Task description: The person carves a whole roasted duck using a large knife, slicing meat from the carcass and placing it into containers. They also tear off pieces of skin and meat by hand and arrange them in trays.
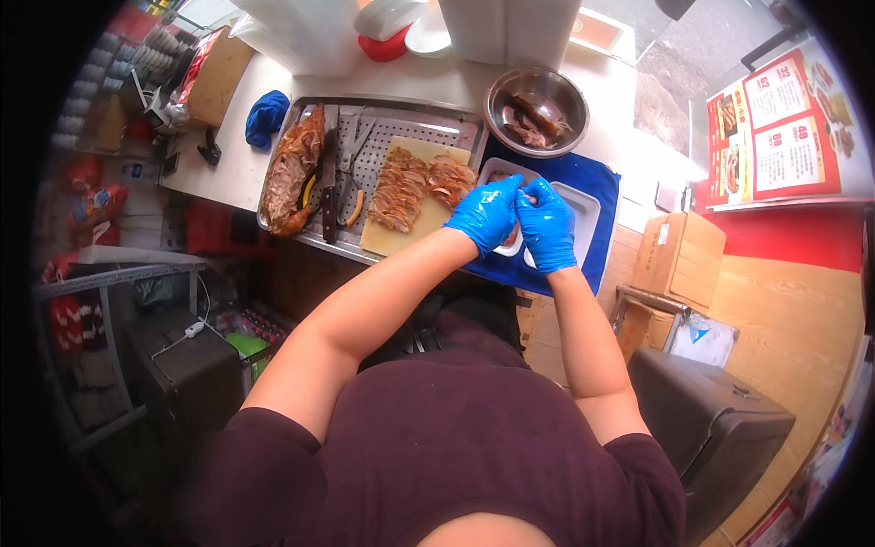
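My left hand (487,213) and my right hand (548,222), both in blue disposable gloves, meet over two white plastic trays (589,205). Between the fingertips is a small piece, probably meat, mostly hidden. Some meat lies in the nearer-left tray under my hands. Left of them, sliced roast meat (398,190) lies in rows on a yellowish cutting board (383,241), which rests in a perforated metal tray (372,109). A partly carved roast bird (295,171), a knife (329,178) and metal scissors (350,154) are in that metal tray too.
A steel bowl (536,111) with meat pieces or bones stands behind my hands. A blue cloth (605,183) lies under the white trays. A crumpled blue cloth (266,119) is at the back left. A laminated menu board (786,130) and cardboard boxes (673,256) are at the right.
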The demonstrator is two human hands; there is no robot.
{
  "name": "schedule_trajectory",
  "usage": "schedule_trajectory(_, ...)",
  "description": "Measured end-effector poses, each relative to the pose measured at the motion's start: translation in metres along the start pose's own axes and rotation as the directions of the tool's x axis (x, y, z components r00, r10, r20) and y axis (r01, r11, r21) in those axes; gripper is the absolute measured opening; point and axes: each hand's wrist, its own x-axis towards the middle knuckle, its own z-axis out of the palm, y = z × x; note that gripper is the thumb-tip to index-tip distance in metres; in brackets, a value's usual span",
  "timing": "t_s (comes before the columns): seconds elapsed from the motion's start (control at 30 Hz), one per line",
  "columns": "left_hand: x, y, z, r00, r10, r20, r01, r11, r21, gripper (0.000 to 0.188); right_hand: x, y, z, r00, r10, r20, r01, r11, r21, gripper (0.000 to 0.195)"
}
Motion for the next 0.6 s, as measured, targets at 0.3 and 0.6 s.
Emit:
schedule_trajectory(0.3, -0.002, 0.008, -0.002, 0.992, -0.072, -0.102, 0.054, 0.983, -0.177, 0.035, 0.005, 0.024, 0.019, 0.972, -0.139, -0.189, 0.149, 0.988, 0.038, 0.016)
schedule_trajectory(0.6, 0.006, -0.027, -0.009, 0.919, -0.307, 0.247, 0.375, 0.873, -0.311, 0.056, 0.036, 0.008, -0.051, 0.96, 0.267, 0.086, -0.279, 0.942, 0.187, 0.017)
